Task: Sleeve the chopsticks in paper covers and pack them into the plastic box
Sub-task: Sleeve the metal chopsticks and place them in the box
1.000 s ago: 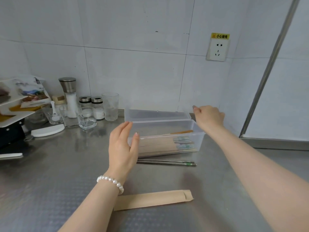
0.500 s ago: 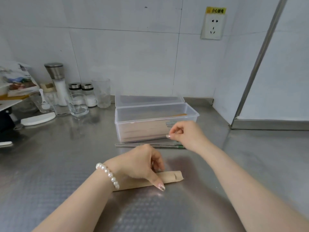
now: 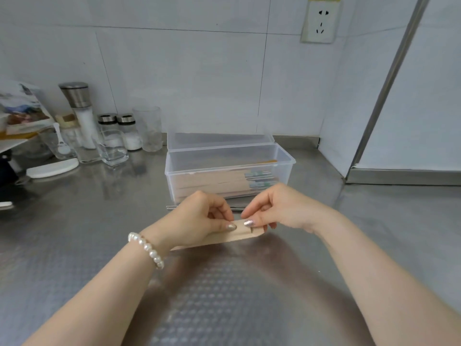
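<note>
Both hands, left hand [image 3: 199,218] and right hand [image 3: 282,211], pinch the paper cover [image 3: 239,233]; beyond them sits the plastic box [image 3: 284,158] of sleeved chopsticks [image 3: 224,181].

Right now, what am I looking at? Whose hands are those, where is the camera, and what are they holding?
No machine here: these are a person's two bare hands. The camera sits on the person's head and looks down, so you see what they see. The left hand, with a pearl bracelet, and the right hand both pinch the open end of a brown paper cover. It lies on a shiny steel counter. Just behind the hands lie metal chopsticks, mostly hidden. Behind those stands a clear plastic box, lid open, with chopsticks already in paper covers inside. On the left stand a salt grinder, small shakers and glasses.
</note>
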Tool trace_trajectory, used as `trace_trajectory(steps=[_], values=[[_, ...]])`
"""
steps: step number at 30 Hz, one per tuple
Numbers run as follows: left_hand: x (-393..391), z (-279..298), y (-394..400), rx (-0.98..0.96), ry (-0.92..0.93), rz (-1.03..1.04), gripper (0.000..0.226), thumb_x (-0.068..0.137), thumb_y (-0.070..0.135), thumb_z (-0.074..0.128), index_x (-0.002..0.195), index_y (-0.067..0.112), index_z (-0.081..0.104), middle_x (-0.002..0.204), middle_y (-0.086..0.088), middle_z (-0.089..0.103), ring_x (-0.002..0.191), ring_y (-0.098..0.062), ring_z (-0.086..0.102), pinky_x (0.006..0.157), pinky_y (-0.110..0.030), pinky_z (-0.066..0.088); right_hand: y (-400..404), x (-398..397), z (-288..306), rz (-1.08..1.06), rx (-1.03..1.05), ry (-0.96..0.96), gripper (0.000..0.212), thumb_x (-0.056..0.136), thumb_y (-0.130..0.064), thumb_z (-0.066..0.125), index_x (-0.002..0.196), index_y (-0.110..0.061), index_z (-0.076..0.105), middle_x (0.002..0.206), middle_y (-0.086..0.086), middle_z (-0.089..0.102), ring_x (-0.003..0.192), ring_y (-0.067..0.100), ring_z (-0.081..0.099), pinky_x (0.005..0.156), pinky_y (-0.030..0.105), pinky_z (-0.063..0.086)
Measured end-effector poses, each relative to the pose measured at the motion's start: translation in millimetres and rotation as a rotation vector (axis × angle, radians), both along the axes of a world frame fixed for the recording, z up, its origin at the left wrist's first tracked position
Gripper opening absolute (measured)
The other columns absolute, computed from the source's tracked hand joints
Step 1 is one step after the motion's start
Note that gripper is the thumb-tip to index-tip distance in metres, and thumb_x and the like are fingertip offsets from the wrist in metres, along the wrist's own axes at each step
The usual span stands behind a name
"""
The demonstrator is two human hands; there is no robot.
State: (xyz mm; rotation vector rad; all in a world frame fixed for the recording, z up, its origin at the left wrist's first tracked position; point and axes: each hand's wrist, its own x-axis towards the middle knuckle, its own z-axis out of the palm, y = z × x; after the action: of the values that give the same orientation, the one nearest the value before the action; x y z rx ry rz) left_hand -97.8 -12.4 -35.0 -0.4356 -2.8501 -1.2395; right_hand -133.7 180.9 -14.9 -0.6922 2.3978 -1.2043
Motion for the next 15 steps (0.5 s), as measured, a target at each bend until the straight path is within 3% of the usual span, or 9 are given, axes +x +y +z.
trace_trajectory(steps=[3, 6, 10, 15], values=[[0.5, -1.9, 3.2, 0.017, 0.077, 0.050, 0.013, 0.071, 0.023, 0.077, 0.078, 0.031, 0.069, 0.071, 0.011, 0.066, 0.064, 0.001, 0.057, 0.067, -0.018, 0.047, -0.3, -0.1, 0.1, -0.058, -0.072, -0.018, 0.013, 0.075, 0.000, 0.072, 0.075, -0.013, 0.072, 0.050, -0.004, 0.064, 0.046, 0.005, 0.055, 0.047, 0.017, 0.038], [1.3, -5.0, 7.6, -0.097, 0.193, 0.071, 0.044, 0.058, 0.035, 0.084, 0.099, 0.029, 0.070, 0.087, 0.015, 0.065, 0.084, -0.002, 0.059, 0.079, -0.020, 0.045, -1.3, -2.4, -2.5, -0.139, -0.159, -0.053, 0.017, 0.075, 0.003, 0.070, 0.071, -0.013, 0.068, 0.045, -0.005, 0.061, 0.043, 0.006, 0.055, 0.045, 0.018, 0.037], [1.6, -8.1, 12.8, -0.073, 0.293, 0.076, 0.038, 0.062, 0.028, 0.082, 0.097, 0.032, 0.070, 0.085, 0.013, 0.065, 0.082, -0.005, 0.059, 0.079, -0.026, 0.047, -4.3, -4.2, -5.3, -0.172, -0.208, -0.100, 0.018, 0.075, 0.004, 0.069, 0.069, -0.013, 0.069, 0.052, 0.001, 0.066, 0.046, 0.011, 0.060, 0.043, 0.018, 0.039], [-1.2, -10.5, 10.7, -0.070, 0.313, 0.116, 0.037, 0.064, 0.031, 0.081, 0.099, 0.025, 0.070, 0.085, 0.016, 0.062, 0.084, -0.006, 0.058, 0.080, -0.025, 0.047, -0.1, -4.6, -2.9, -0.165, -0.256, -0.191, 0.021, 0.077, 0.011, 0.062, 0.077, -0.009, 0.069, 0.062, 0.006, 0.069, 0.054, 0.017, 0.068, 0.044, 0.018, 0.046]])
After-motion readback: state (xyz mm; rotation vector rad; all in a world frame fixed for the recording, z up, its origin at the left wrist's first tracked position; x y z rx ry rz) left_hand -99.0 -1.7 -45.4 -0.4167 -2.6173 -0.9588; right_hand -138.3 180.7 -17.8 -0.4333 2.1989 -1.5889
